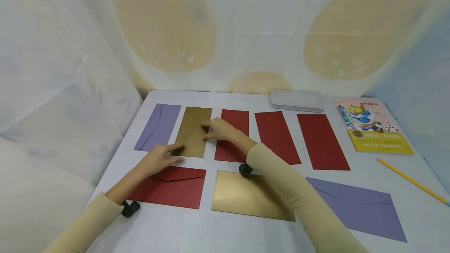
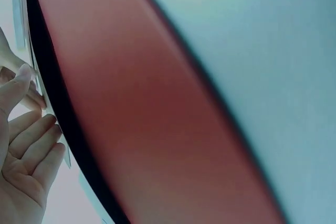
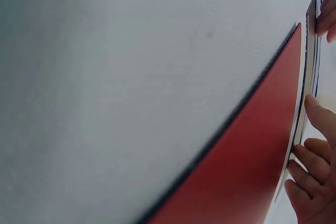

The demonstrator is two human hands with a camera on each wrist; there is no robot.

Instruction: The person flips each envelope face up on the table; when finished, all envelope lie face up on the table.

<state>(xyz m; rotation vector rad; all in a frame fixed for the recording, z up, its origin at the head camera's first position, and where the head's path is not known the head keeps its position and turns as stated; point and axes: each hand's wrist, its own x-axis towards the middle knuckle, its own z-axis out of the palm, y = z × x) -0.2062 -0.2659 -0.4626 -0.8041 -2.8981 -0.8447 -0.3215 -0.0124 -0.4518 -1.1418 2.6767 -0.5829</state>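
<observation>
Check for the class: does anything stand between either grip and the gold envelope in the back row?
Nothing visible does. The right grip reaches over the right edge of the gold envelope, the left grip over its near left corner; the purple envelope beside it lies apart.

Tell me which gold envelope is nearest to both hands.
The gold envelope in the back row: the left hand and right hand are at its edges. The other gold envelope is in the front row.
</observation>
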